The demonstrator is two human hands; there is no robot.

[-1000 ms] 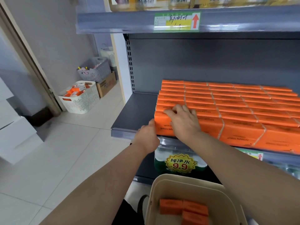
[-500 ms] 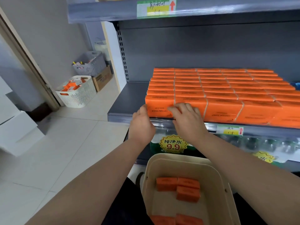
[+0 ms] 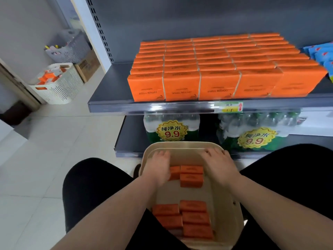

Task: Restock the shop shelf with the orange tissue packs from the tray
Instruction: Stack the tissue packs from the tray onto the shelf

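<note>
- Had the tray across the black-clad thighs, just below the front edge of the shelf.
- Had the left hand inside the tray at its far left corner, fingers straight and together, pointed at the far wall, palm over the left end of the far packs.
- Could not tell where the left thumb lay, hidden under the palm.
- Had the right hand at the tray's far right corner, fingers stretched and slightly apart, tips by the far wall, just beside the right end of the far packs; could not tell whether touching them.
- Counted three far packs, orange, flat and touching each other near the tray's far wall: two side by side, one against their near side.
- Found the near packs at the tray's near edge, well apart from the far three, in two touching columns.
- Saw the shelf packs standing in five columns from the shelf's front edge to its back wall, set in from its left end.
- Saw blue packs just beside them at the shelf's right end.
- Noted a price tag on the shelf's front edge and water bottles with yellow 9.9 stickers on the lower shelf, beyond the tray's far rim.
- Noted a white basket with orange items on the floor to the left.
</note>
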